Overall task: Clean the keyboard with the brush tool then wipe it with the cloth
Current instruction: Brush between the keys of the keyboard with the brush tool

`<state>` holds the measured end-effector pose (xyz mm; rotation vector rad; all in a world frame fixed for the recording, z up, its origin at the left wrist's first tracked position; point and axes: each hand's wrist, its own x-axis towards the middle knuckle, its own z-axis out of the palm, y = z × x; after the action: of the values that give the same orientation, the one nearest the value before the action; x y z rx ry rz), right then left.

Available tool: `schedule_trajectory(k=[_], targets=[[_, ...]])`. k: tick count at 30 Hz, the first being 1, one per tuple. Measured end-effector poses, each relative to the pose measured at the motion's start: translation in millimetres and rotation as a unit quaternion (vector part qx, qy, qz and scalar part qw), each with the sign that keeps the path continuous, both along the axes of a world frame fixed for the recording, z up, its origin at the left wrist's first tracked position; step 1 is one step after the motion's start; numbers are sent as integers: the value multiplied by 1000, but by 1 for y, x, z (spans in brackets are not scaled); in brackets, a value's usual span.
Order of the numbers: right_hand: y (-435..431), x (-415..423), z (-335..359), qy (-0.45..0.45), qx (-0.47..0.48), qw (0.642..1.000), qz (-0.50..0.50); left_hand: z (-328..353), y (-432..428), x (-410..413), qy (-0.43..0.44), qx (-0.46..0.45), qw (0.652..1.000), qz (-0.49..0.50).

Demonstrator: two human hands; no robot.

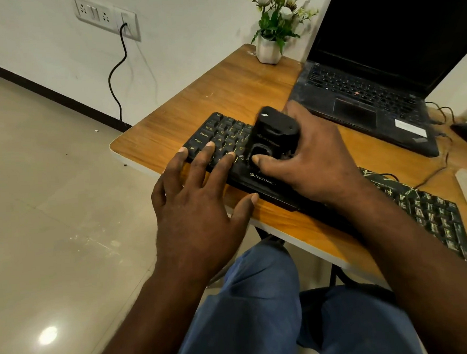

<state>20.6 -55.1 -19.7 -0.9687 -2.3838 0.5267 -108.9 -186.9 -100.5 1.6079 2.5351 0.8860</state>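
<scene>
I have the right hand [312, 160] wrapped around the chunky black plastic brush tool [275, 134], pressing it onto the black gold-lettered keyboard [224, 138] at the wooden counter's [210, 95] near edge; my left hand [197, 196] lies spread flat, empty, on the keys, probably to steady it against the brushing.

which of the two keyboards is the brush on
The separate black keyboard at the desk's front edge, under both hands. The right hand holds the brush on its keys. The other keyboard is built into the open laptop behind it, untouched.
</scene>
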Motion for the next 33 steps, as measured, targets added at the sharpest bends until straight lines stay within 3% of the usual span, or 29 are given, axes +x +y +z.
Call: schedule_trajectory(k=[10, 14, 19, 23, 25, 28, 30, 33], targets=[[-5, 72, 11, 6, -83, 996, -27, -3, 2, 6, 13, 3, 1000, -8], [-8, 48, 6, 33, -68, 997, -15, -4, 2, 5, 23, -1, 1000, -8], [-3, 12, 7, 0, -30, 999, 19, -3, 1, 4, 23, -6, 1000, -12], [26, 15, 12, -45, 38, 997, -48, -3, 1, 5, 18, 0, 1000, -12], [38, 26, 16, -20, 3, 997, -71, -3, 1, 5, 17, 1, 1000, -10], [41, 40, 20, -9, -87, 996, -20, -4, 1, 6, 20, 7, 1000, -18], [44, 43, 17, -29, -84, 996, -7, -4, 2, 7, 25, 13, 999, -22], [53, 43, 18, -45, -21, 996, -69, -5, 3, 8, 30, 14, 999, -25]])
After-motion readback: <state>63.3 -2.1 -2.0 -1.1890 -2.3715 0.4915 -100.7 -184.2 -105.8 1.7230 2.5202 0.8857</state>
